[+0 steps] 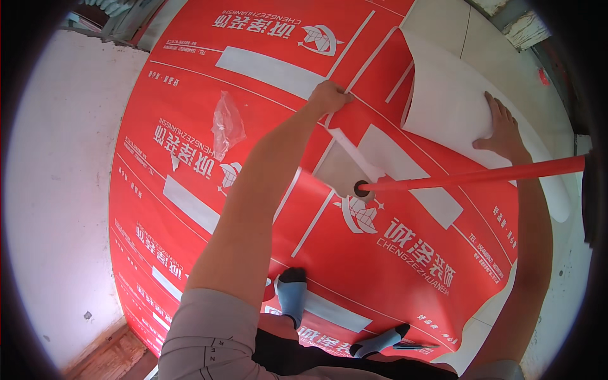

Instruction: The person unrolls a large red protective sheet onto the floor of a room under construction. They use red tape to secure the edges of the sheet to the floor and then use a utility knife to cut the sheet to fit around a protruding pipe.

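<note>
Red printed floor protection sheet (304, 215) with white patterns spreads over the floor in front of me. My left hand (329, 98) is closed on an edge of it, above a cut-open gap where beige floor (342, 170) shows. A narrow strip curls up white along that gap. My right hand (503, 130) lies with fingers spread on the white underside (446, 104) of a folded-back part of the sheet. A red pole (475, 178) slants in from the right, and its dark round end (361, 188) meets the floor at the gap.
Crumpled clear plastic (228, 123) lies on the sheet at left. A white wall (63, 177) bounds the left side, with wood (107, 354) at its foot. My socked feet (292, 297) stand on the sheet; a small dark object (415, 346) is beside the right one.
</note>
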Available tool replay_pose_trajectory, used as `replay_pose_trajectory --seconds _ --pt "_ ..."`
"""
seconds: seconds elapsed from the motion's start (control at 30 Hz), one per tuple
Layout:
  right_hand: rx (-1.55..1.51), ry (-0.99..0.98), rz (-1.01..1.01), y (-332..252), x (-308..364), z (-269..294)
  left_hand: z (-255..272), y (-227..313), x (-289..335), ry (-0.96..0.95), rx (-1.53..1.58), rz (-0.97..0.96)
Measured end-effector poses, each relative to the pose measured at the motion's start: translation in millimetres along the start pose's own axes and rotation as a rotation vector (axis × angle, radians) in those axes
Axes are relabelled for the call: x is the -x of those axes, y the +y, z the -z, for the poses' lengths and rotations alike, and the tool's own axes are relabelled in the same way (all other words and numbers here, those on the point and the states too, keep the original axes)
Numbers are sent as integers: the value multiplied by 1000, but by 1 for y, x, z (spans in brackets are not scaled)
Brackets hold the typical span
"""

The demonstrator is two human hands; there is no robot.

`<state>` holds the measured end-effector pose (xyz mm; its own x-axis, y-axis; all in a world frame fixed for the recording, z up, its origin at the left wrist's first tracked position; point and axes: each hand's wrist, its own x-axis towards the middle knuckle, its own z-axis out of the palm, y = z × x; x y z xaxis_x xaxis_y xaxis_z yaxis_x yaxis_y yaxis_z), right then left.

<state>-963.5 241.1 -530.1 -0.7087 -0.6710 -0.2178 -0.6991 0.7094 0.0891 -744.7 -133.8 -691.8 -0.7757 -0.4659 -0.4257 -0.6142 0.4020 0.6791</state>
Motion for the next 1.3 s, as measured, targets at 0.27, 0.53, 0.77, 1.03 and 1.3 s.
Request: replay_pose_trajectory --seconds 0.27,0.53,0.77,1.03,1.3 --pt "-251 58 46 32 -27 -9 -8 20 19 68 -164 58" --pt "-213 69 25 35 -23 -12 -23 12 2 81 -193 10" --pt "-52 245 -51 15 -9 -15 10 -20 18 296 -160 -144" --pt "-225 -47 -42 22 266 15 78 -92 281 127 31 171" --pt "-497 -785 -1036 -5 713 281 272 -29 730 -84 333 858"
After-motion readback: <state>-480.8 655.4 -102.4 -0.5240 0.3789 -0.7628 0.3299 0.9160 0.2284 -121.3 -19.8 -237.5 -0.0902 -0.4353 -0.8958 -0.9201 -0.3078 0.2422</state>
